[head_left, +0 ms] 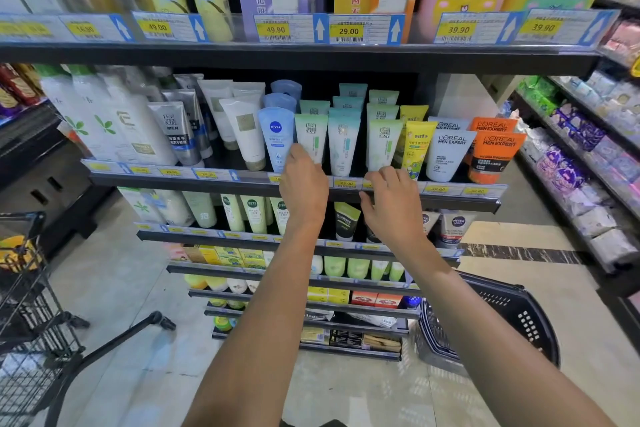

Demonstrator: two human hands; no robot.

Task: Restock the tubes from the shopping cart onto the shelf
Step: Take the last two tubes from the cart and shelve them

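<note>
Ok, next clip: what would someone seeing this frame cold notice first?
Two bare arms reach up the middle of the frame to the tube shelf: the left hand has its fingers on a pale green tube beside the blue Nivea tube, and the right hand rests at the shelf's front edge. At far right on the same shelf stand bright orange L'Oreal tubes. The black wire shopping cart sits at lower left.

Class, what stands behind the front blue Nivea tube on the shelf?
Behind the Nivea tube two more blue tubes show their top ends; their lower parts are hidden. Anything further back cannot be seen.
</note>
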